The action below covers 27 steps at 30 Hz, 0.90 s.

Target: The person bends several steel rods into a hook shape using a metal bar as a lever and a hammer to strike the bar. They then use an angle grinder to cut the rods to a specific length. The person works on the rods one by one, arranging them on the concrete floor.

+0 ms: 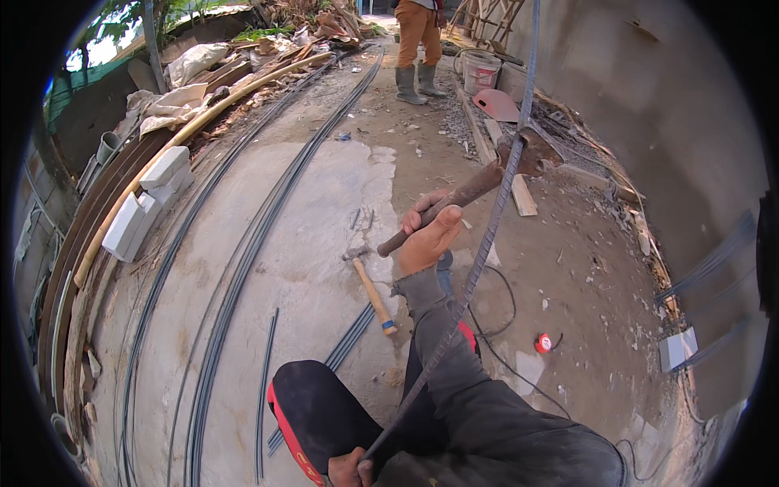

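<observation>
In my right hand is the pipe-like handle of a rusty metal tool, my fingers closed round it. Its broad, rough head points away from me to the upper right. A long ribbed steel rebar slants up across the view and passes over the tool just below its head; whether the two touch I cannot tell. Low down by my knee, my left hand grips the rebar near its lower end. On the ground beyond my knees lies a hammer with a wooden handle, beside short cut rebars.
Long rebars run along the ground at left, near white blocks and a bamboo pole. A red tape measure and a dark cable lie at right. Ahead, a person in boots stands near a bucket.
</observation>
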Tool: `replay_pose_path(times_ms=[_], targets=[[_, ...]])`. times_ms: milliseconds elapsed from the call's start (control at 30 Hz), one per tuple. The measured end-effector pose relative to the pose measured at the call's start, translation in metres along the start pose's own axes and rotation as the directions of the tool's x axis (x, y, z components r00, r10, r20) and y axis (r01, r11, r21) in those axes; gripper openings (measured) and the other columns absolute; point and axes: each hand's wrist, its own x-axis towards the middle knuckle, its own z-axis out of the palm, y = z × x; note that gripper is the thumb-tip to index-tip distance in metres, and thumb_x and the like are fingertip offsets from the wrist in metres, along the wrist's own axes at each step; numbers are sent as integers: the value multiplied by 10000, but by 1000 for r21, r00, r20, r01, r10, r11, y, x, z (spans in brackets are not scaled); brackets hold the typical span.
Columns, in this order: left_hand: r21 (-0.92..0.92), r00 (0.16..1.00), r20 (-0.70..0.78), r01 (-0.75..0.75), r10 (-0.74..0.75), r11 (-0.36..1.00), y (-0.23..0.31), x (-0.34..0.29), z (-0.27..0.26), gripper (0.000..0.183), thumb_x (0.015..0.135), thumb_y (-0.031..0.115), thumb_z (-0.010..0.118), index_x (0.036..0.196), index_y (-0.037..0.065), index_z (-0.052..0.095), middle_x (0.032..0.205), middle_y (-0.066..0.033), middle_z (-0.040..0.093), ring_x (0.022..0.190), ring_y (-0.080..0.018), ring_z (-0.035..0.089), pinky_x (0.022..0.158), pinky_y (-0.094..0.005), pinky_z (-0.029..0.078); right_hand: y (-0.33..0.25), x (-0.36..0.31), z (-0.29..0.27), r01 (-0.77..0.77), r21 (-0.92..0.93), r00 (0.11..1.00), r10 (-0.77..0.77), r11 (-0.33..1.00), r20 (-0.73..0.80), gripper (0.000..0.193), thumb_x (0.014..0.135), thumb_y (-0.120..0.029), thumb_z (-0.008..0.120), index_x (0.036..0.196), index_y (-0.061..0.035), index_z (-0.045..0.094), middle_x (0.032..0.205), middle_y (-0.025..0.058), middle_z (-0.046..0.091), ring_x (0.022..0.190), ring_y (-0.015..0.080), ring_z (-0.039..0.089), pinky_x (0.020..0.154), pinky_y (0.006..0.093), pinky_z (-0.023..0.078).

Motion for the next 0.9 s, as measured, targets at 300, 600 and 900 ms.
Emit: replay_pose_path(times_ms=[300, 600, 900], targets=[[-313, 974, -17, 209, -225, 927, 13, 32, -22, 554, 1083, 473, 458, 810, 7, 584, 577, -4, 500, 512, -100, 457, 504, -274, 329, 10, 51, -45, 334, -494, 881, -79, 803, 466, 650, 1023, -575, 556, 874, 56, 600, 554, 117, 459, 501, 179, 472, 499, 411, 355], [-666, 857, 208, 477, -472, 573, 9, 41, -32, 439, 1109, 417, 462, 890, 46, 545, 618, 25, 404, 475, -71, 335, 450, -255, 244, -69, 127, -52, 783, -515, 575, -92, 349, 813, 533, 1012, -480, 617, 785, 2, 591, 594, 196, 504, 555, 358, 545, 535, 442, 371], [-698, 710, 283, 614, -645, 370, 4, 87, -10, 424, 1117, 437, 418, 855, 114, 503, 602, 38, 323, 436, -63, 275, 387, -240, 195, -24, 63, -189, 201, -762, 798, 348, 616, 491, 513, 1049, -433, 569, 834, 32, 600, 598, 169, 476, 553, 252, 471, 542, 428, 361]])
